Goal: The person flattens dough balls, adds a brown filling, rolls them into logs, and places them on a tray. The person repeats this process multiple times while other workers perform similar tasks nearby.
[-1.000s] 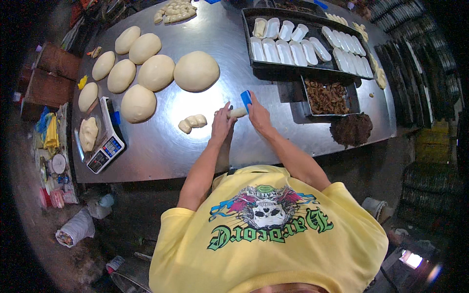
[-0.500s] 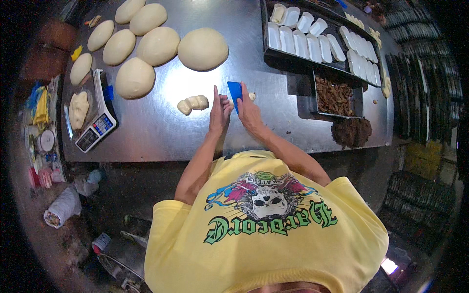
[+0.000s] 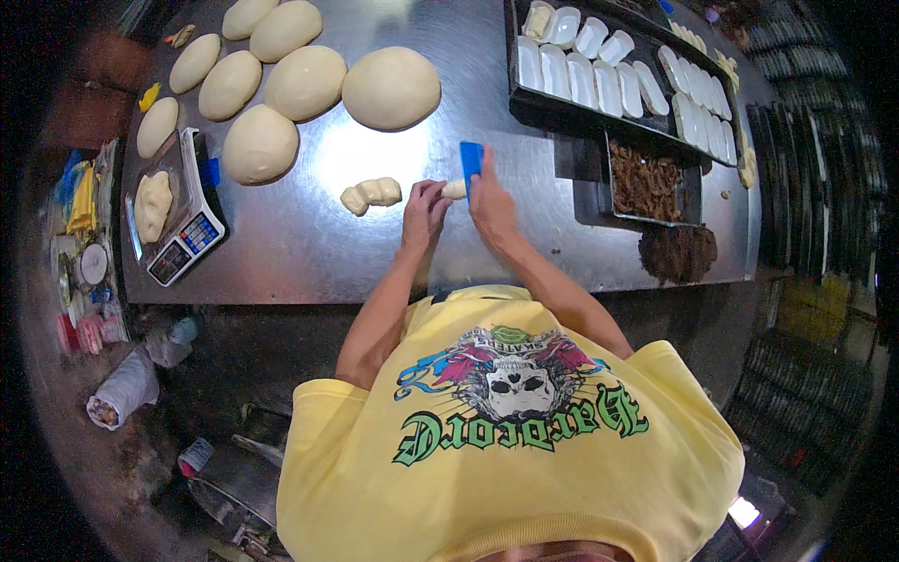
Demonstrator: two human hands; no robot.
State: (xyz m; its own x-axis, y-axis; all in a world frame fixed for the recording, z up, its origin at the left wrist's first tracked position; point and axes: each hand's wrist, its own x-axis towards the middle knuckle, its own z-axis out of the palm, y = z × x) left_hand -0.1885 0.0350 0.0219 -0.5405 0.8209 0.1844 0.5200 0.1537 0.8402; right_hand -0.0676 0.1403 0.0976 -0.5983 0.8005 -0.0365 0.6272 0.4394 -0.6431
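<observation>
Touching the left end of a short, pale dough roll [image 3: 454, 190], midway along a shiny steel tabletop [image 3: 328, 262], with the loosely curled left hand [image 3: 423, 211]; cannot tell if pinching. Gripping a flat blue scraper [image 3: 471, 169] nearly upright at the roll's right end in the mostly closed right hand [image 3: 492, 204]. Bare down to the front edge [image 3: 281, 303], and rightward to a metal pan [image 3: 655, 223] of brown strips. Bounded leftward by joined pale dough lumps [image 3: 372, 195], beyond by smooth, rounded dough mounds [image 3: 391, 89]. Compared with half a second ago, shifted rightward with the scraper, and more curled in the left fingers.
</observation>
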